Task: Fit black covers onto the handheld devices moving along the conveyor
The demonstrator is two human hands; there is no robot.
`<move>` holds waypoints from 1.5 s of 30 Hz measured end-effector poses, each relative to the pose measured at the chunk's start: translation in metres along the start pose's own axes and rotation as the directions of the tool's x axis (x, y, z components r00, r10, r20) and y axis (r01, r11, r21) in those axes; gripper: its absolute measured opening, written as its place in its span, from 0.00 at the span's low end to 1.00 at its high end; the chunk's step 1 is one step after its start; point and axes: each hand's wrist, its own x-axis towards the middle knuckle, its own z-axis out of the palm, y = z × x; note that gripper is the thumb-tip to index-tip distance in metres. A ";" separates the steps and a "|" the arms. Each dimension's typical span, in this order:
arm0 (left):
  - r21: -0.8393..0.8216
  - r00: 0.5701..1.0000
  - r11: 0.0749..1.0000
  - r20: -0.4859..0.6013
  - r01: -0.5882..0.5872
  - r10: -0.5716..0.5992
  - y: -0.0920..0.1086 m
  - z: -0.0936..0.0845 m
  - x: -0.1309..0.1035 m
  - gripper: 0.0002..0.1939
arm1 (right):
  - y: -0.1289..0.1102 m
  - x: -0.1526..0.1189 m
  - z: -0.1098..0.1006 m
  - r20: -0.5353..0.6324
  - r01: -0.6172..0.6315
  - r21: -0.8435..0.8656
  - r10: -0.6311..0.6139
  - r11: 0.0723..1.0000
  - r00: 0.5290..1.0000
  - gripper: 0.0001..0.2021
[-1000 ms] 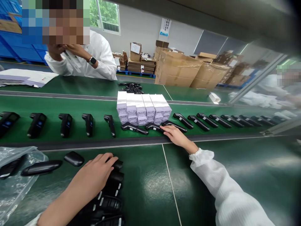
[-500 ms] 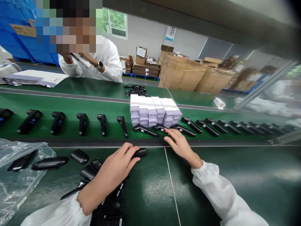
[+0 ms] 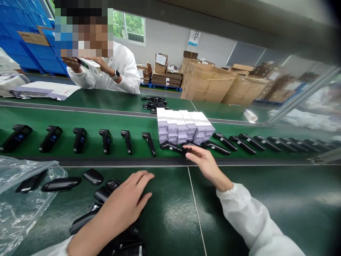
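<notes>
Moved since half a second ago: a small black part (image 3: pixel 187 151), out of the left hand (image 3: pixel 130 197) and, to judge by a dark and rather blurred patch, into the right hand (image 3: pixel 206 163). Carried rightward too, past the pale seam (image 3: pixel 196 209) of the bench (image 3: pixel 173 192): the stack of white-and-lilac boxes (image 3: pixel 183 124) and the black gadgets (image 3: pixel 106 141) on the green belt (image 3: pixel 66 118). Meaning, most likely, a handover, with the left free and the right now doing the holding.

Left hand spread, nothing between thumb and fingers, just short of the belt's dark edge strip (image 3: pixel 106 162), with its forearm over a heap of black parts (image 3: pixel 130 245). Right hand pinching the small black part between thumb and fingertips, at the near side of the belt, in front of the boxes and just beside a labelled gadget (image 3: pixel 173 146) lying aslant.

As for looks: dark, stubby, mostly covered by the fingers, too small here for any marking to be made out. Cannot tell whether touching the gadget beside it or held clear.

On the left of the belt, gadgets set apart, some with blue-lit screens. Near the left forearm, glossy black covers (image 3: pixel 61 184) and a clear plastic bag (image 3: pixel 16 220).
</notes>
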 end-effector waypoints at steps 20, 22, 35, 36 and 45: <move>0.034 0.994 0.997 -0.083 -0.072 0.075 -0.006 0.005 0.014 0.15 | 0.035 0.024 -0.030 0.135 0.181 -0.944 -0.179 0.276 0.975 0.19; 0.078 0.981 0.986 -0.113 -0.148 0.156 0.002 0.007 0.017 0.14 | 0.014 0.008 -0.010 0.156 0.232 -0.818 -0.186 0.526 0.970 0.21; 0.269 0.996 0.961 -0.077 0.063 -0.044 -0.079 -0.018 -0.022 0.21 | 0.036 0.038 0.038 -0.023 -0.107 -0.284 0.105 0.953 0.994 0.10; 0.295 0.996 0.951 -0.034 0.090 -0.084 -0.091 -0.019 -0.027 0.21 | 0.044 0.044 0.032 -0.091 -0.108 -0.295 0.085 0.949 0.992 0.11; 0.192 0.987 0.970 -0.086 0.150 -0.135 -0.095 -0.009 -0.028 0.22 | 0.033 -0.007 -0.013 -0.018 0.051 -0.586 -0.076 0.809 0.997 0.16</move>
